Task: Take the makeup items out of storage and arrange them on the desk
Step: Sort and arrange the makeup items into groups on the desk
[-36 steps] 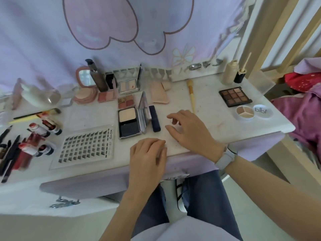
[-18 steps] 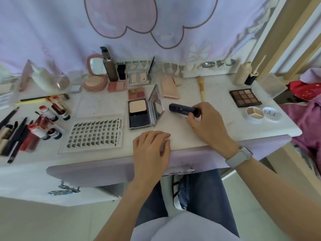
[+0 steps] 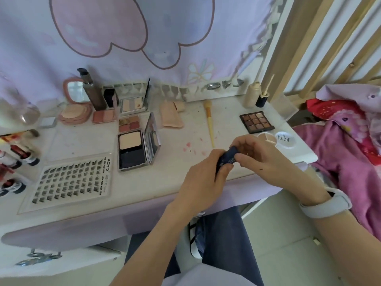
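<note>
Both hands meet over the near right part of the bench [image 3: 206,112], and between them sits a dark blue tube [image 3: 227,158], lifted clear of the surface. The left hand [image 3: 203,182] curls its fingers round the lower end of the tube. The right hand [image 3: 260,156] pinches the upper end with thumb and fingertips, a pale wristband [image 3: 325,203] on that wrist.

Just left of the hands lies an open powder compact [image 3: 136,150], lid tilted up on its right side, pale powder in the far half and a dark well in the near half. Further left, at the near edge, lies a clear lash tray [image 3: 72,180] with rows of dark lash clusters. Beyond the compact sits a small blush quad [image 3: 129,124], and behind that another open palette [image 3: 133,104] by the wall.

Just beyond the hands lies a yellow-handled brush [image 3: 210,120], bristles pointing away. To its right rests a brown eyeshadow palette [image 3: 256,121], nine pans showing, and near it a round white lid [image 3: 285,139]; the pot beside that lid is partly hidden by the right hand. A beige bottle [image 3: 251,94] stands at the far right corner.

At the far left a pink round mirror compact [image 3: 75,100] stands open, a tall brown pump bottle [image 3: 91,91] beside it. Red-and-black tubes [image 3: 18,155] crowd the left edge, blurred.
</note>
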Tool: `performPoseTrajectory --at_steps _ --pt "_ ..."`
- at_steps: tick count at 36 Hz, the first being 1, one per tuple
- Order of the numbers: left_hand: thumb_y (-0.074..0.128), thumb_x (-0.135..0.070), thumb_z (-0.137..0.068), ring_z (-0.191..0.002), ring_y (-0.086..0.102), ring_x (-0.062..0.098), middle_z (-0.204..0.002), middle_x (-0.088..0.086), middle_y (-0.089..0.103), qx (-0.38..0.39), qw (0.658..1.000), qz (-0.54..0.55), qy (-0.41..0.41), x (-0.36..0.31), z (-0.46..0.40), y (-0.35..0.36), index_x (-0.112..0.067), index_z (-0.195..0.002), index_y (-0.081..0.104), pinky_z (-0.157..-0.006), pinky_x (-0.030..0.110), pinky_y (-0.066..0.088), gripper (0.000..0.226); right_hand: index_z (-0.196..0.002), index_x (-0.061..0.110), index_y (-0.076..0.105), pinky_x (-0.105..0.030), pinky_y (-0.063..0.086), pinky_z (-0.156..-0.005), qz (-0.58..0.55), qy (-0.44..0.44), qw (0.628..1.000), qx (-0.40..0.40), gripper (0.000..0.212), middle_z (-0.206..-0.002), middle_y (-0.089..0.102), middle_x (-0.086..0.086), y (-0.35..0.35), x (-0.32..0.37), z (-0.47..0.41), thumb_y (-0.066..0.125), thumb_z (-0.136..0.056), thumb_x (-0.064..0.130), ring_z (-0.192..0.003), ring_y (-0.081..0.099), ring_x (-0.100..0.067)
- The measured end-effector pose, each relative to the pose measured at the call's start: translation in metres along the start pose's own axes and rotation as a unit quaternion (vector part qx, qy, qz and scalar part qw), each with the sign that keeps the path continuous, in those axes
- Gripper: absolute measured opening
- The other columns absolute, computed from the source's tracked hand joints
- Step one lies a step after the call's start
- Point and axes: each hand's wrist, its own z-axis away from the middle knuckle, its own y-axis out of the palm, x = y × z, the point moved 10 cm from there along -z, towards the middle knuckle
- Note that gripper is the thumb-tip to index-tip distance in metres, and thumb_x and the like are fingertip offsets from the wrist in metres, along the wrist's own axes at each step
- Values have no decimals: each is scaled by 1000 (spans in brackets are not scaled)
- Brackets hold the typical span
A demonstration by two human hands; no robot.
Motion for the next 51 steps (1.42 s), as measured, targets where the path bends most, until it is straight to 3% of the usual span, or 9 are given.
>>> performPoseTrajectory --at_steps 14,17,21,26,30,33,37,45,51 --pt "49 -52 -88 -69 49 -14 -71 -22 49 21 999 25 -22 18 -11 -1 -32 -131 39 -60 4 36 49 -90 23 53 -19 44 -59 13 -10 998 -56 11 -78 60 -4 -19 -16 -7 60 -87 15 -63 51 -10" --pt "52 -37 -92 -77 50 -15 -86 -21 52 12 994 92 -57 28 -14 -5 -34 -133 39 -68 -1 37 44 -91 24 56 -14 41 -54 -51 -7 987 -151 18 -65 55 3 -45 -22 -6 52 -92 6 -54 48 -4" --pt "42 -4 -96 -79 55 4 -93 -10 60 -37 941 313 -123 37 -20 -12 -36 -104 50 -72 16 49 34 -90 20 62 -18 39 -51 -151 49 950 -270 21 -56 55 8 -70 -45 2 43 -98 17 -49 48 -5" --pt "49 -9 -95 -95 57 -9 -97 -21 66 -90 937 313 -126 34 -41 -16 -22 -114 54 -73 7 46 24 -95 18 57 -18 48 -55 -282 77 921 -259 11 -77 68 -1 -64 -59 -2 49 -95 11 -63 63 -10" --pt "56 -8 -90 -95 63 6 -101 -15 65 -117 940 282 -154 34 -62 -17 -17 -112 58 -80 18 51 23 -112 22 52 -10 47 -62 -130 42 955 -262 24 -90 64 2 -74 -45 -11 44 -96 5 -70 62 3" --pt "59 -4 -85 -75 64 3 -87 -8 66 -103 950 252 -153 30 -80 -14 -22 -98 61 -77 23 51 22 -111 22 50 -3 41 -58 -8 20 964 -263 20 -87 62 10 -81 -38 -20 47 -95 10 -62 56 14" --pt "63 -9 -82 -85 62 10 -97 1 66 -99 969 171 -147 28 -100 -11 -19 -100 67 -79 26 47 22 -106 22 45 -5 39 -50 58 55 963 -257 17 -82 63 15 -88 -46 -33 54 -92 21 -56 56 3" --pt "66 -19 -79 -88 56 11 -86 -21 60 -99 979 58 -166 39 -113 -10 -34 -97 67 -94 42 42 23 -90 13 60 -24 35 -64 287 20 944 -163 9 -82 56 1 -79 -47 -70 62 -84 19 -78 53 -19" --pt "65 -18 -80 -86 53 11 -79 -27 57 -97 986 37 -132 34 -117 -10 -36 -86 61 -95 43 40 20 -115 17 56 -28 35 -74 373 35 920 -112 27 -100 63 -3 -68 -65 -83 55 -89 23 -93 50 -22"
